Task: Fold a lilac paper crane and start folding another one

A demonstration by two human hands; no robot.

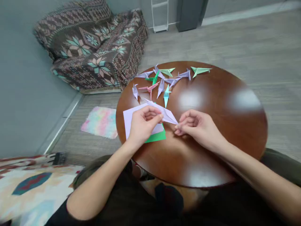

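Folded lilac paper (168, 115) in the pinch of both hands (145, 121) (198, 126), long axis far-left to near-right, sharp tip seemingly rightward

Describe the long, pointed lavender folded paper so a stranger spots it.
On the glossy brown round table, find the left hand and right hand. Both pinch the long, pointed lavender folded paper. Unlike the flat lavender paper sheet beneath and lavender paper cranes beyond, it is held.

A patterned sofa (98, 47) stands by a grey wall (21, 78), a pastel mat (100, 122) lying near it.
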